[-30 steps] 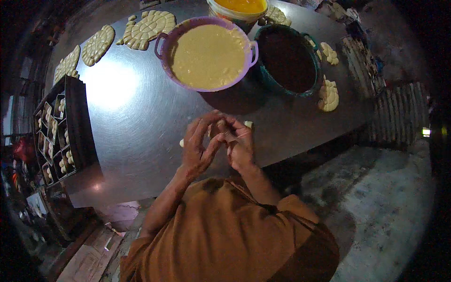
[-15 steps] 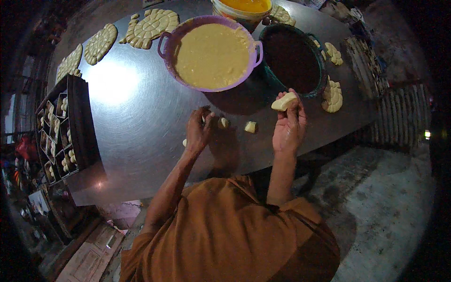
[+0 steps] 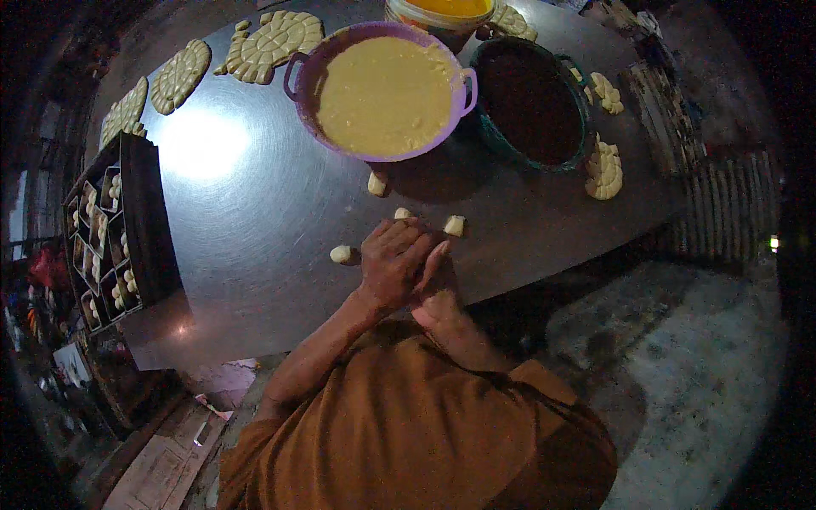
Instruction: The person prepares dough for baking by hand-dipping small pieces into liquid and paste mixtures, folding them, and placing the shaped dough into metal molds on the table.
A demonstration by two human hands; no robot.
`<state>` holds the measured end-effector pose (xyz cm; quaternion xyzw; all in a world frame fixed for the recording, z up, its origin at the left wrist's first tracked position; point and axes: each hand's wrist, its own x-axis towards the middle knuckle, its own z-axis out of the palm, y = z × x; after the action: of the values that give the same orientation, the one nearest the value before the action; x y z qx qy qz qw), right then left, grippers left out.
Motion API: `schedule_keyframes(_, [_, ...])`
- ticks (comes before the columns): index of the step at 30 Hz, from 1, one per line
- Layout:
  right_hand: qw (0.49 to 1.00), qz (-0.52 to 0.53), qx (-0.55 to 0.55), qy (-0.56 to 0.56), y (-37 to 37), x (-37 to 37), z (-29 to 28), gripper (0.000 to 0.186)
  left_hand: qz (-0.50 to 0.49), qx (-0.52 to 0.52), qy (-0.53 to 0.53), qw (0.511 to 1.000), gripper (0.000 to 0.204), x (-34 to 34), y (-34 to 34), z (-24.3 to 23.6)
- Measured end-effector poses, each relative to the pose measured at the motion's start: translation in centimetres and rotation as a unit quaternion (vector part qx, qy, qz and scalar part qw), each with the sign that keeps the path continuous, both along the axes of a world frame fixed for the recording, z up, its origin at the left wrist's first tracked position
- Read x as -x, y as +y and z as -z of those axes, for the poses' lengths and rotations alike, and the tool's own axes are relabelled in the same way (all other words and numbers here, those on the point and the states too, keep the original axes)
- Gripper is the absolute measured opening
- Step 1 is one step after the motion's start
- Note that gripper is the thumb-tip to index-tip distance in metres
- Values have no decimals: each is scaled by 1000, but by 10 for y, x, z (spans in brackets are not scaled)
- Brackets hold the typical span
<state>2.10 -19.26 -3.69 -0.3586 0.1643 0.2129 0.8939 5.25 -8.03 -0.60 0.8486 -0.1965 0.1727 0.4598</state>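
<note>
My left hand (image 3: 393, 257) lies palm-down over my right hand (image 3: 438, 304) at the near edge of the steel table (image 3: 255, 195). The palms press together, and whatever is between them is hidden. Small pale dough lumps lie around the hands: one to the left (image 3: 342, 253), one just past my fingertips (image 3: 456, 225), a third beside it (image 3: 402, 213), and another nearer the basin (image 3: 377, 183). A purple basin (image 3: 293, 70) of yellow batter stands beyond them.
A dark teal pot (image 3: 585, 140) sits right of the basin, with a yellow tub (image 3: 442, 19) behind. Flat patterned dough sheets (image 3: 272, 38) (image 3: 180, 75) (image 3: 605, 168) lie along the far and right edges. A black compartment tray (image 3: 149, 221) holding small pieces stands at the left.
Half a second ago my right hand was raised by the pot holding a dough piece, and the left was down on the table. Both have come back together, palm on palm.
</note>
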Motion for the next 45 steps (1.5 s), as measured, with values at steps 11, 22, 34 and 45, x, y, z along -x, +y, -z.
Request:
schedule_keyframes(11, [946, -23, -321, -36, -70, -36, 20, 39, 146, 427, 260, 853, 40, -3, -20, -16])
schedule_keyframes(22, [482, -397, 676, -390, -212, -264, -106, 30, -22, 304, 439, 845, 19, 28, 55, 36])
schedule_keyframes(34, [542, -508, 587, -320, -219, -296, -56, 25, -98, 349, 419, 832, 18, 46, 65, 41])
schedule_keyframes(45, [725, -433, 498, -196, -202, -250, -105, 25, -78, 385, 437, 809, 20, 40, 60, 42])
